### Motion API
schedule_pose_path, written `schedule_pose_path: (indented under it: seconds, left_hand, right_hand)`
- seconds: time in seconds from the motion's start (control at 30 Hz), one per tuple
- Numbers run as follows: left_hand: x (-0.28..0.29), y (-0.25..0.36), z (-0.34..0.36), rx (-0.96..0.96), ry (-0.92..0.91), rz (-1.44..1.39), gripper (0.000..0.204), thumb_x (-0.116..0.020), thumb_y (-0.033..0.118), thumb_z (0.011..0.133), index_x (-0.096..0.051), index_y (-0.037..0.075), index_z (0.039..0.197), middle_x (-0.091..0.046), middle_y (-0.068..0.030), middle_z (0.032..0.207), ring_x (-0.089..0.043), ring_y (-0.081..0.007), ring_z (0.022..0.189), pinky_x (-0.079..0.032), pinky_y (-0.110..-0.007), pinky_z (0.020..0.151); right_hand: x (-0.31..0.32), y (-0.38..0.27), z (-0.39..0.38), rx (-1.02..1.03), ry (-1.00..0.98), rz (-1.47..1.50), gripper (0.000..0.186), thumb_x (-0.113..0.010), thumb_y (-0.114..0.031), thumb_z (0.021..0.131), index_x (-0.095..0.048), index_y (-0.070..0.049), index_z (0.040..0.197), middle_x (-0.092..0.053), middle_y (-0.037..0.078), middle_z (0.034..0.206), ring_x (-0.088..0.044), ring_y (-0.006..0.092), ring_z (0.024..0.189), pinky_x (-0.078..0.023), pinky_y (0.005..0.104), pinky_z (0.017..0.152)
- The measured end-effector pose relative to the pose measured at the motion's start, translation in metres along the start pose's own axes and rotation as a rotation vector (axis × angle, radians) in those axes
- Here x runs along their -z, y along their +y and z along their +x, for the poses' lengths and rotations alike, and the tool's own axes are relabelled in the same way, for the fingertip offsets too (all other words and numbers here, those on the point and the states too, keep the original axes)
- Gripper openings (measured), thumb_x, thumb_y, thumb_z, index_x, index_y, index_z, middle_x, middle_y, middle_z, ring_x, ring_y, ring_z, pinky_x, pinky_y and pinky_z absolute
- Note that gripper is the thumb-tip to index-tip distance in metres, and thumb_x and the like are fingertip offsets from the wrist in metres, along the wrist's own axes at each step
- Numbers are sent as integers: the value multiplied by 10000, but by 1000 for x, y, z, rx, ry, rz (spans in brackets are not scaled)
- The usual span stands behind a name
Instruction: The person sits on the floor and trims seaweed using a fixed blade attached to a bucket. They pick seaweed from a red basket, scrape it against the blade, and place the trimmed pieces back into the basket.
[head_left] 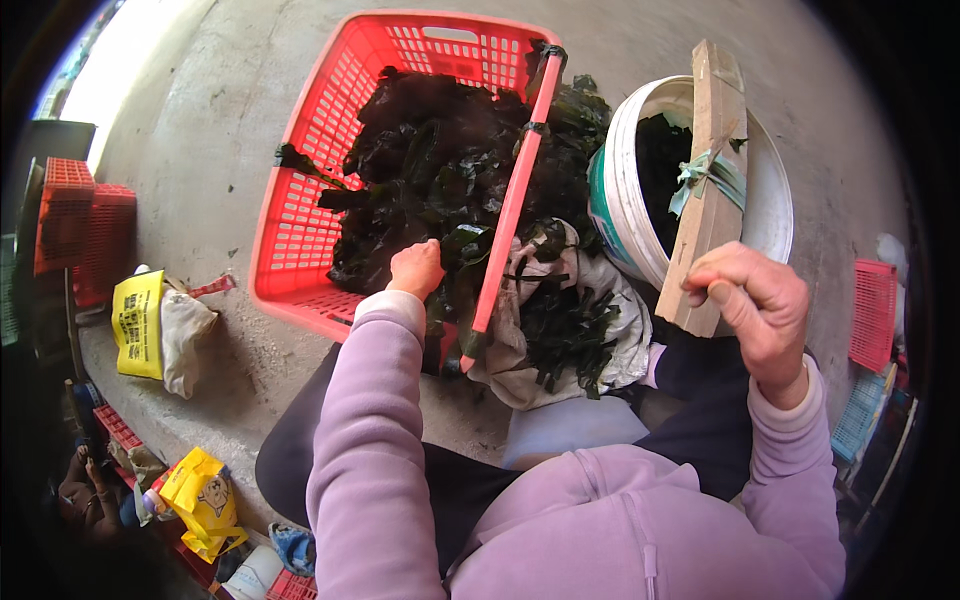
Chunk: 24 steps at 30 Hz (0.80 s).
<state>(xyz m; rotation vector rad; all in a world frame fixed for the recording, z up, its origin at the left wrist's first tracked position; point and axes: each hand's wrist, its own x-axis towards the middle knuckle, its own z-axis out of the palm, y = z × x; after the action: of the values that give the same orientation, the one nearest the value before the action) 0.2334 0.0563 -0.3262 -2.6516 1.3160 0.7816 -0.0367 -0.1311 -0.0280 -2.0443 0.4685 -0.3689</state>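
Dark green seaweed (425,150) lies heaped in a red plastic basket (275,265), glossy and wet-looking. At the near side of the heap, my left hand (415,268) is closed on seaweed, its fingertips partly hidden. My right hand (755,310) is curled in a pinch just right of the near end of a wooden board (708,210); whatever it pinches is too hidden to name. The board lies across a round white bucket (620,170) with more seaweed inside, and a pale green cloth strip (710,180) is tied around it.
Dark seaweed strips (570,335) lie on a whitish sack (625,360) between the basket and my legs. A yellow bag (140,325) and a yellow carrier bag (203,500) stand at left. Red crates (105,245) line the left side; another red basket (872,312) is at right.
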Motion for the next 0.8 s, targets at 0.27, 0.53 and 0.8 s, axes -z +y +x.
schedule_pose_path:
  seconds: [0.27, 0.53, 0.8]
  left_hand:
    - [37, 1, -8, -194, 372, -235, 108, -643, 170, 658, -682, 92, 722, -635, -110, 816, -606, -303, 762, -497, -401, 685]
    - [194, 48, -104, -379, -100, -1134, 59, -592, 42, 804, -600, -16, 800, -623, -53, 684, -575, -95, 634, -465, -240, 572]
    - [302, 73, -230, -659, 252, -1304, 84, -601, -3, 825, -655, 10, 888, -640, -27, 781, -551, -64, 645, -438, -200, 552]
  right_hand:
    - [-7, -7, 6, -92, -177, 0, 112, -533, 20, 832, -627, 67, 870, -628, 125, 801, -607, 164, 717, -473, 251, 658]
    - [-41, -12, 13, -117, -138, 153, 260, -619, -71, 802, -609, 36, 1039, -629, 75, 940, -572, 126, 877, -452, 267, 788]
    - [-86, -52, 35, 98, -494, 616, 348, -720, -103, 725, -618, 18, 1034, -624, 21, 930, -546, 86, 869, -438, 241, 822]
